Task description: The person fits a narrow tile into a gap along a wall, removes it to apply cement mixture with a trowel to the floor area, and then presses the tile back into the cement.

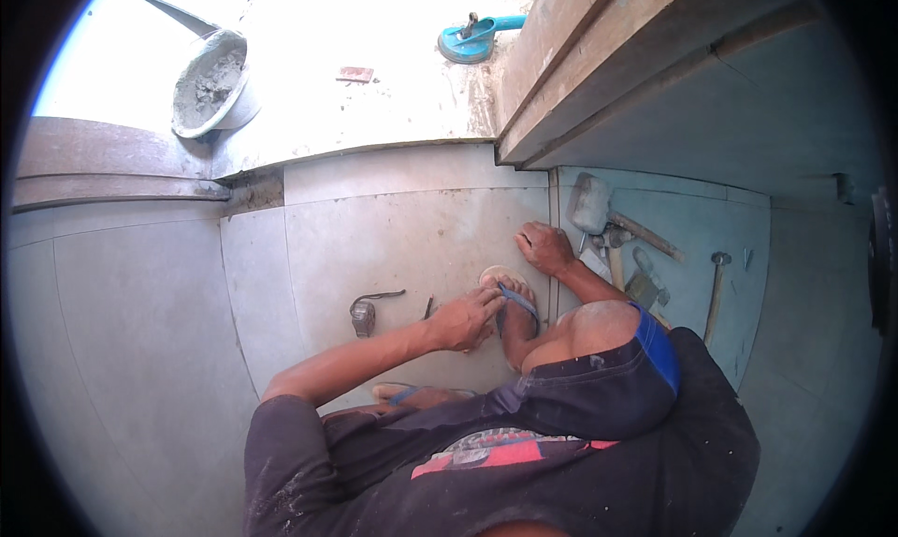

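In the head view, the left hand (pixel 465 320) is held just left of the sandal (pixel 524 304) on the person's foot (pixel 519 327). Its fingers are bent and bunched, with the tips brought up to the blue strap; whether the strap is touched or pinched cannot be told. The sandal lies immediately to the right of these fingers, its long axis running from the toes, up and slightly left, back toward the person. The right hand (pixel 545 247) is lowered to the tiled floor (pixel 393 228) beyond the toes and to their right, its fingers curled in; whether anything is pinched there cannot be told. Of the two, the left hand is nearer to the strap.

A tape measure (pixel 363 319) is set on the floor left of the left hand, its dark cord stretched rightward, and a small dark stick (pixel 428 308) is seen between them. To the right of the right hand, a pale-headed mallet (pixel 589 203) is laid, its handle slanted down and right; farther off, a hammer (pixel 717 289) is placed.
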